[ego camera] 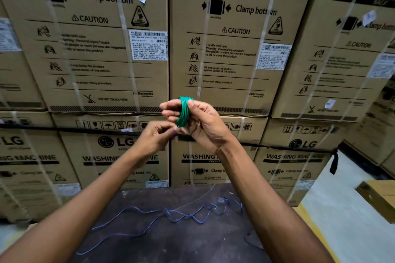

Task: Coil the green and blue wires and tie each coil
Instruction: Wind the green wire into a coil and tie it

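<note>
**Green coil nearly tied, but could still spring loose**

Left hand (154,136) low and a bit left of the middle, fingers (164,129) curled in and pinching something small at the bottom of the green coil (183,113). Likely the loose end of the green wire, but too blurred to be sure. Could slip out of that pinch if pulled too fast, and then no knot.

Green coil held up in the air in the middle, wrapped round the right hand (201,121). Right fingers (171,109) bent round the loops, thumb pressing on top. Could pop open like a spring if that thumb lifts too soon. Loops could also slide off the fingertips and get messy.

Blue wire (177,215) down on the dark tabletop (149,247), not coiled yet, all wiggly, stretched from lower left to right. Could tangle on itself when picked up. Could also get dragged off the edge by an arm.

Stacked cardboard boxes (235,53) close behind, so not much room to swing the wire around.
</note>
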A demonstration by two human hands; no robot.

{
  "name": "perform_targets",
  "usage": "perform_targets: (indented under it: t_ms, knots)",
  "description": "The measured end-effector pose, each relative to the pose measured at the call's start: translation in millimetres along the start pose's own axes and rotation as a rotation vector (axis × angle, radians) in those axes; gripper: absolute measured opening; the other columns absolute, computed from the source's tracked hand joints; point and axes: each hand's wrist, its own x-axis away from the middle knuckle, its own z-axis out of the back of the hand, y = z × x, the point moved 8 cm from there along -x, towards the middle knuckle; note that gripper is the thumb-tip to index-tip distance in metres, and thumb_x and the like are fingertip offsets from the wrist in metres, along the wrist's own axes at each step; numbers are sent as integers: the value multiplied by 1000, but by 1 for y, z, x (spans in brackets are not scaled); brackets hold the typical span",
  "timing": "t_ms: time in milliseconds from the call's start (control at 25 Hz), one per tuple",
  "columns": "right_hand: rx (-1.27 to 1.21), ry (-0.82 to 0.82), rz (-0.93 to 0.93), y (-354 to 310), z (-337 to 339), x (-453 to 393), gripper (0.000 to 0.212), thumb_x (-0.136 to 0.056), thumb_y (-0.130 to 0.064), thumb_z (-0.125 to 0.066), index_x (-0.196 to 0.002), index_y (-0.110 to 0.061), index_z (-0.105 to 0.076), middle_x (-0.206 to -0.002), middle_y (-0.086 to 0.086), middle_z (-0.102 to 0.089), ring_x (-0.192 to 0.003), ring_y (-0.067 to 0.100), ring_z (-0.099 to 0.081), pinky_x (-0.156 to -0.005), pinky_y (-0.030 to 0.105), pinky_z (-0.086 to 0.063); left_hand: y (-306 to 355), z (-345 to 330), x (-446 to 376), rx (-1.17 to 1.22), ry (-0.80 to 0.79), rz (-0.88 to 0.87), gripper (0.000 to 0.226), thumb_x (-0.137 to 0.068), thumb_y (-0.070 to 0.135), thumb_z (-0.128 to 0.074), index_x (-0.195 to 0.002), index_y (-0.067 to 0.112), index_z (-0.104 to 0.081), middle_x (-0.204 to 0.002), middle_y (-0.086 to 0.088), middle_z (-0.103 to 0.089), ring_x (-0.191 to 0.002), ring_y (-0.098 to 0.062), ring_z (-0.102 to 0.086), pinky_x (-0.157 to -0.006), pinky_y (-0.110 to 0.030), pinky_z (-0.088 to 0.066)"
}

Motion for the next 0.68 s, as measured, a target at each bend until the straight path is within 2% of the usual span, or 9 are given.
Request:
perform_targets:
  t_ms: [80, 160, 280, 360, 440, 600, 680]
  knots:
    - [6, 93, 92, -5, 13, -8, 43, -111, -14, -30, -131, 17, -52, -131, 28, -61, -109, 25, -68, -100, 33, -54, 0, -16, 13, -79, -56, -48, 23, -102, 10, -56, -98, 2, -77, -61, 1, -64, -54, 4, -53, -57, -10, -40]
    - [65, 179, 156, -4, 27, -13, 42, -111, -15, -31, -129, 17, -54, -131, 31, -59, -107, 26, -68, -102, 35, -52, -3, -19, 25, -95, -67, -95, 22, -101, 14, -58, -96, 7, -79, -59, -1, -64, -60, -3, -58, -66, -17, -44]
    - [237, 329, 176, 6, 46, -11, 41, -111, -15, -36, -125, 16, -58, -129, 29, -63, -104, 28, -69, -94, 33, -56, -2, -13, 37, -209, -46, -119, 23, -98, 32, -62, -88, 22, -80, -57, -7, -63, -55, -10, -54, -56, -32, -40]
    - [386, 416, 161, 10, 57, -9, 40, -110, -16, -37, -124, 13, -61, -128, 26, -66, -101, 30, -70, -88, 32, -57, 11, -4, 40, -318, 12, -151, 25, -93, 41, -60, -83, 27, -78, -54, -2, -58, -51, -11, -47, -49, -40, -36]
    - [536, 415, 117, 14, 60, -8, 38, -110, -16, -38, -122, 9, -64, -124, 22, -70, -99, 28, -72, -86, 34, -57, 32, 10, 37, -413, 86, -190, 25, -92, 41, -61, -80, 26, -77, -53, 7, -57, -50, -11, -45, -49, -39, -38]
    - [720, 313, -28, 22, 49, -5, 32, -109, -8, -39, -119, 8, -65, -108, 19, -72, -85, 11, -73, -82, 25, -57, 74, 43, 13, -515, 156, -282, 11, -92, 29, -72, -86, 25, -80, -74, 8, -76, -68, -14, -71, -62, -40, -57]
    - [742, 256, -126, 26, 43, -4, 32, -109, -9, -38, -119, 9, -64, -112, 19, -71, -88, 18, -72, -83, 31, -59, 86, 57, -4, -469, 171, -309, 10, -90, 31, -76, -86, 23, -81, -75, 3, -77, -68, -21, -71, -61, -43, -57]
